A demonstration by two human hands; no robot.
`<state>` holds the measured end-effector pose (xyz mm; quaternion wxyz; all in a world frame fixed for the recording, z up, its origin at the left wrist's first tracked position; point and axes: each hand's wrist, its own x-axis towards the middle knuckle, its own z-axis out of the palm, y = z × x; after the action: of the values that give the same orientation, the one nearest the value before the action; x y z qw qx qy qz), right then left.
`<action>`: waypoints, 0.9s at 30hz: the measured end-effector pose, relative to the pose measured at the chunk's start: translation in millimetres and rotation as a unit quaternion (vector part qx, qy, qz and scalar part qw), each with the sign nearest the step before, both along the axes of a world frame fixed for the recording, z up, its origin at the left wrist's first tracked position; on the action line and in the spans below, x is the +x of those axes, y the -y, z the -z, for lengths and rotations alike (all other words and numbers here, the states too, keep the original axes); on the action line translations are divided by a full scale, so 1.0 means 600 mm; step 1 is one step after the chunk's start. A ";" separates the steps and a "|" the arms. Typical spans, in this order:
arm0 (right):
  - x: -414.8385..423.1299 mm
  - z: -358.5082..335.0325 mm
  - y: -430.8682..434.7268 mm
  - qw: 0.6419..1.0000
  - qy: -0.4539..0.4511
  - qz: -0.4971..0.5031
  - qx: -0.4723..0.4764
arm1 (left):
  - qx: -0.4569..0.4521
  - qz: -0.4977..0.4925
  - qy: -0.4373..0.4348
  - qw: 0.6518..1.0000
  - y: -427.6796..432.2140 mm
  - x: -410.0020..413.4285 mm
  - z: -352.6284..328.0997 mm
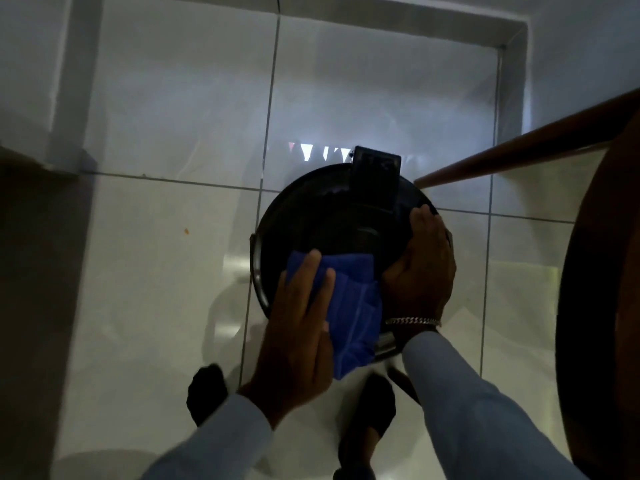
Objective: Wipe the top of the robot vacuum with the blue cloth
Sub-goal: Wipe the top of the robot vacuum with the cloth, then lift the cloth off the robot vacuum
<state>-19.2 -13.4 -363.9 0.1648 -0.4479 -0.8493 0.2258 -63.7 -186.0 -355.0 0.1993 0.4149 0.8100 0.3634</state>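
1. While the vacuum (332, 233) sits on the floor (145, 271) in the middle of the view, both hands are on it.
2. It is a round black disc with a shiny rim, and a dark rectangular part (375, 178) stands up at its far edge.
3. On its near left part lies the cloth (353, 306), blue and folded, and the near end of the cloth hangs over the rim toward the person.
4. With flat, spread fingers, the left hand (298, 327) presses on the left side of the cloth; it is open and does not grip.
5. On the right edge of the vacuum, the right hand (420, 268) lies with fingers curved over the rim; how firm the hold is I cannot tell.
6. Around the right wrist there is a metal bracelet (414, 321), and both arms wear light sleeves (485, 410).
7. Below the hands, two feet in dark footwear (207, 393) stand on the glossy white tiles.
8. At the right edge a brown round table (602, 306) is seen, and one wooden leg (519, 147) runs slanted down to near the vacuum.
9. I see no container with something in it.
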 end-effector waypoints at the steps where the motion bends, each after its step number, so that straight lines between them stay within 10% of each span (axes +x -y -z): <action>1: 0.001 0.000 0.000 1.000 -0.010 0.002 -0.002 | 0.001 -0.024 -0.005 1.000 0.009 0.021 0.007; 11: 0.008 0.005 0.005 0.998 -0.063 0.008 -0.023 | 0.042 -0.440 0.160 0.882 0.027 0.082 -0.008; 22: -0.016 -0.088 -0.018 0.999 -0.048 -0.015 0.007 | 0.059 -0.485 0.233 0.841 0.044 -0.015 -0.067; 27: -0.022 -0.099 -0.036 0.999 -0.007 -0.038 -0.026 | -0.103 -0.476 0.261 0.833 0.083 -0.023 -0.049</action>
<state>-32.6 8.3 -304.7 0.1502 -0.4176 -0.8585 0.2570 -77.6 -235.8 -325.6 0.2475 -0.1559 0.8579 0.4224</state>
